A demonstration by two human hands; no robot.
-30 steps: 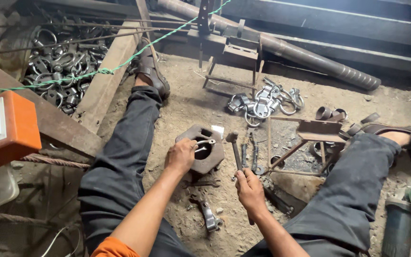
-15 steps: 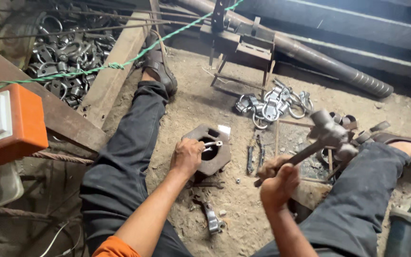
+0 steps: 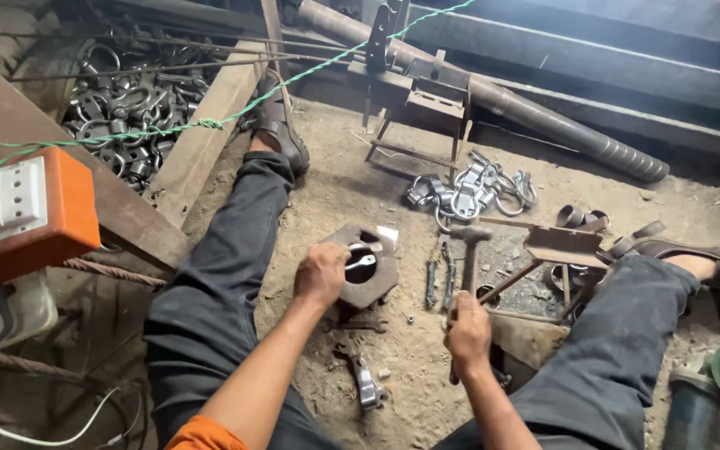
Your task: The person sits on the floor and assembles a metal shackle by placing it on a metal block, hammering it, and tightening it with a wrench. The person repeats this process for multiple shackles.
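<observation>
1. Small shiny metal piece (image 3: 361, 263): lies across the opening in the top of the octagonal steel block (image 3: 370, 271), which stands on the dirt floor (image 3: 352, 179) between the seated person's legs.
2. Left hand (image 3: 322, 273): rests on the near-left edge of the block; its grip is pressed together on the near end of the metal piece, pinching it in place.
3. Hammer (image 3: 468, 250): its head is level with the far side of the block, well to the right of the metal piece and not touching it; the handle runs back toward the person.
4. Right hand (image 3: 467, 330): its grip is wrapped tight around the lower handle of the hammer.
5. Two dark hand tools (image 3: 439, 279): lie side by side on the floor between block and hammer.
6. Loose metal clamp (image 3: 366, 385): lies on the floor below the block.
7. Pile of shiny shackles (image 3: 468, 193): heaped on the floor beyond the hammer head.
8. Wooden-edged bin (image 3: 197, 146): upper left; it holds many dark metal rings and shackles (image 3: 118, 117).
9. Small rusty stand (image 3: 562, 247): just right of the hammer, beside the right knee.
10. Angle grinder (image 3: 710, 392): at the lower right edge.
</observation>
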